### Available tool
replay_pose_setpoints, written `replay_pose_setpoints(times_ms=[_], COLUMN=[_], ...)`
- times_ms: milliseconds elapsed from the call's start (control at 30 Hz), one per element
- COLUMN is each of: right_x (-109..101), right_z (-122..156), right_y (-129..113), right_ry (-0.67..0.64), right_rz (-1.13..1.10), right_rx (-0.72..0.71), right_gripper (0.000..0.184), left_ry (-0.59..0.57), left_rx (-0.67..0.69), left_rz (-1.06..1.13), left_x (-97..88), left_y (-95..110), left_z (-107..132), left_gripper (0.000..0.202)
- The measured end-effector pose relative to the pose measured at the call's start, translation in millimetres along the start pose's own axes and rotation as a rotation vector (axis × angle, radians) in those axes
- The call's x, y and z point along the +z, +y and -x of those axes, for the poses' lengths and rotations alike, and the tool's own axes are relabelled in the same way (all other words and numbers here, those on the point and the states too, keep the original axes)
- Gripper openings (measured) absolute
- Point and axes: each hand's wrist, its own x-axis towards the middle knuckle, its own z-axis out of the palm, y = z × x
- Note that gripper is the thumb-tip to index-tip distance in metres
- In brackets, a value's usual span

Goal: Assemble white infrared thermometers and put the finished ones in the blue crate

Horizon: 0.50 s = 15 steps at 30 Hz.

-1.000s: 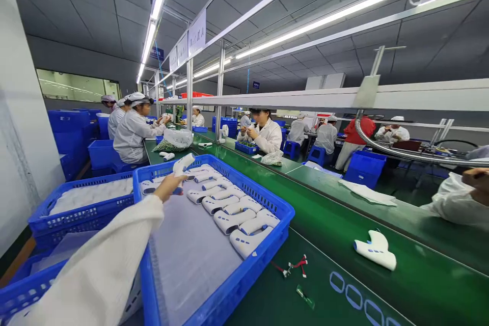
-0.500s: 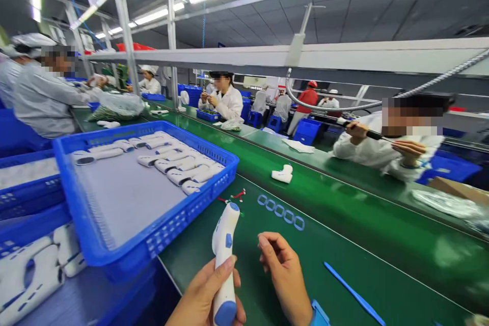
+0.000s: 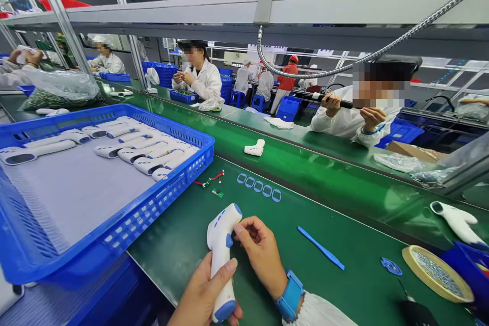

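Partly covered: white device [image 3: 220,237] in left hand [image 3: 206,288] (itself cut off below).

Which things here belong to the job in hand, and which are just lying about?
Likely in the job:
white, blue-trimmed, pistol-shaped plastic casing, in the left grip
blue perforated plastic tray of similar casings

Seemingly just lying about:
slim blue plastic stick, untouched
thin white sheet beyond the green belt

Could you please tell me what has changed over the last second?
The left hand has carried a white casing from the blue tray to above the green bench; the right hand has moved in close to the casing's head. The tray and blue rings stayed put.
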Motion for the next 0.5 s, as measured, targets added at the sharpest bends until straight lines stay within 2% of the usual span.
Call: replay_pose_setpoints(times_ms=[300, 500], right_x=[-0.8, -4.4], right_z=[0.7, 2.4], right_y=[-1.3, -4.7], right_ry=[-0.021, -0.044], right_rz=[0.003, 0.013], right_rx=[-0.002, -0.029], right_gripper=[0.025, 0.019], left_ry=[-0.042, -0.031], left_rx=[0.035, 0.028], left_rz=[-0.149, -0.247], left_x=[0.9, -4.3], left_y=[-6.7, -8.8], left_z=[-3.3, -4.4], left_gripper=[0.092, 0.096])
